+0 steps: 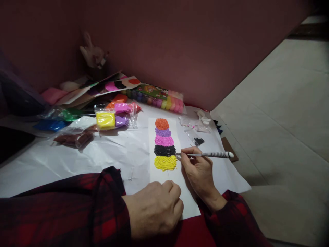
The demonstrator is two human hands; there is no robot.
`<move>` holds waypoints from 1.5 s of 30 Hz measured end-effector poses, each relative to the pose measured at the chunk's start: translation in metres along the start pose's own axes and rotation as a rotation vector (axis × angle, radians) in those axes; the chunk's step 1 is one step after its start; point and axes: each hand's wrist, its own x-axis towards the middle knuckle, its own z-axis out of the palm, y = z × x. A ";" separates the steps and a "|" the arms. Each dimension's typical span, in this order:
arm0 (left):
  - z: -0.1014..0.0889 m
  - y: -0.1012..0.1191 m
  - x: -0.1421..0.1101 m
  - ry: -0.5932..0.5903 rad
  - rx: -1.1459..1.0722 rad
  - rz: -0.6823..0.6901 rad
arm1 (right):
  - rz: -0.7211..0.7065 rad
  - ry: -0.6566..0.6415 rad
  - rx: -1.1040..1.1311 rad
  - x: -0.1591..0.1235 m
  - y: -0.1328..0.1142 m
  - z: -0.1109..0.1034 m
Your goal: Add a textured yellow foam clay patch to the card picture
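Note:
A long white paper strip (189, 204) carries a column of textured clay bands: orange (161, 124), purple (162, 132), pink (164, 141), black (165, 150) and, lowest, yellow (165, 163). My right hand (197, 168) grips a fork (213, 155) with a patterned handle; its tines reach the right edge of the column, where black meets yellow. My left hand (155, 207) is closed over the strip's lower part, below the yellow band. A thin line rises from its fingertips; what they pinch is too fine to make out.
Bagged yellow clay (105, 120), brown clay (74, 139) and other packets lie at the left. Behind them sits a clear pack of colourful clay (159, 97) beside another decorated strip (119, 84). A bag with black scraps (198, 140) lies right. Pink walls (180, 44) border the table.

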 end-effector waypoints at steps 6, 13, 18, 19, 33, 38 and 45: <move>-0.001 -0.001 0.001 0.019 -0.003 0.011 | 0.010 0.030 0.017 0.000 0.001 0.000; -0.001 -0.001 0.001 0.000 0.000 0.016 | -0.025 -0.031 -0.006 -0.001 0.001 -0.001; 0.000 0.000 0.001 0.007 -0.006 0.012 | -0.015 0.006 0.013 0.000 -0.001 -0.001; 0.000 0.000 0.001 0.009 -0.004 0.010 | -0.027 0.004 0.016 0.000 -0.001 -0.001; 0.000 -0.001 0.000 -0.012 -0.010 0.011 | -0.012 -0.095 0.057 -0.004 0.000 0.004; 0.000 0.000 0.001 0.000 -0.009 0.014 | -0.014 -0.069 0.060 -0.002 -0.002 0.004; 0.002 0.000 0.000 0.006 -0.002 0.011 | -0.037 -0.039 0.036 -0.002 -0.002 0.003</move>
